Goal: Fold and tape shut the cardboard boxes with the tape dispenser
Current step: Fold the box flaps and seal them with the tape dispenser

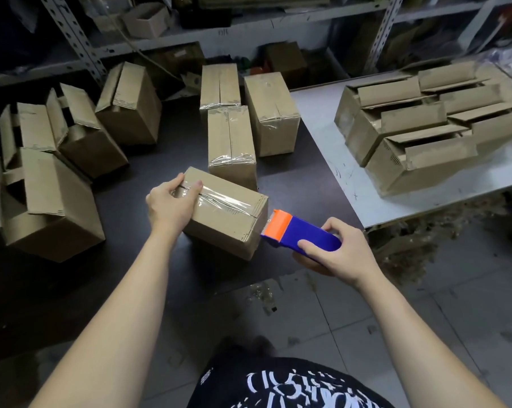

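Cardboard box [225,222] under work lies on its long side on the dark desk [116,290], near the front edge and towards the front right corner. A strip of clear tape [222,200] runs along the box's top seam from end to end.

Left hand [171,206] grips the left end of the box: the fingers are curled over the far top edge and the thumb is laid on the taped seam.

Right hand [332,250] holds the tape dispenser [303,234] by its blue body, fingers wrapped around it and thumb pressed on the upper face. The orange head of the dispenser sits just beside the right end face of the box; whether they touch cannot be told.

Three taped boxes [231,142] stand upright behind, towards the rear of the desk. Boxes with open flaps [49,207] are grouped along the desk's left side. A stack of unsealed boxes [410,136] lies on the white table [322,148] adjoining the desk's right edge. Metal shelving [81,45] stands behind both.
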{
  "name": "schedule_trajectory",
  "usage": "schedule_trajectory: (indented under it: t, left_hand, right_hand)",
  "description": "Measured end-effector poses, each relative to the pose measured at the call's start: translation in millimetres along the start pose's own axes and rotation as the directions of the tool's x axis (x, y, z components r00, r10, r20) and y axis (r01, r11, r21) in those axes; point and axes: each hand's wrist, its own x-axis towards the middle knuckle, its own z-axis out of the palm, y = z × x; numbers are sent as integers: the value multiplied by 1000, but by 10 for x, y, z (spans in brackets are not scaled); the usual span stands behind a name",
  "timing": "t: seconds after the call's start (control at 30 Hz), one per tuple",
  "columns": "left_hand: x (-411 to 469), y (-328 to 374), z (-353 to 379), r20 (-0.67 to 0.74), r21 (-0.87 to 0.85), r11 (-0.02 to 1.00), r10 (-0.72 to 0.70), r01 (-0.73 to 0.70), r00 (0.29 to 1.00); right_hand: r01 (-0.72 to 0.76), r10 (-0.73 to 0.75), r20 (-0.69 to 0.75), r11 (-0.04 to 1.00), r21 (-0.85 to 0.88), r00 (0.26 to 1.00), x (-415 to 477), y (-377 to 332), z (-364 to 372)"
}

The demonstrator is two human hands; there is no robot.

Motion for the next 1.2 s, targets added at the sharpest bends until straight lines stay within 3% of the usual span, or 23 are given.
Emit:
schedule_trajectory:
  t: [0.4,0.77,0.9,1.07,1.2]
  left_hand:
    - [10,-26,9,-6,-45,999,-24,24,1000]
    - [-1,-44,28,-25,-61,997,-38,36,999]
    - [-48,-93,4,-45,-85,996,-39,35,998]
    - [-168,-157,-33,-146,-100,993,-81,67,986]
    - [-335,-169,-121,-301,-112,982,-177,150,937]
  right_hand:
    - [-6,8,12,984,-176,1000,155,-26,143]
    - [-123,123,22,992,-17,992,284,-12,176]
    - [-229,215,-81,936,-268,973,261,178,286]
    - [-63,12,-301,985,-161,954,85,130,425]
    - [179,-223,-335,971,-157,916,83,-46,435]
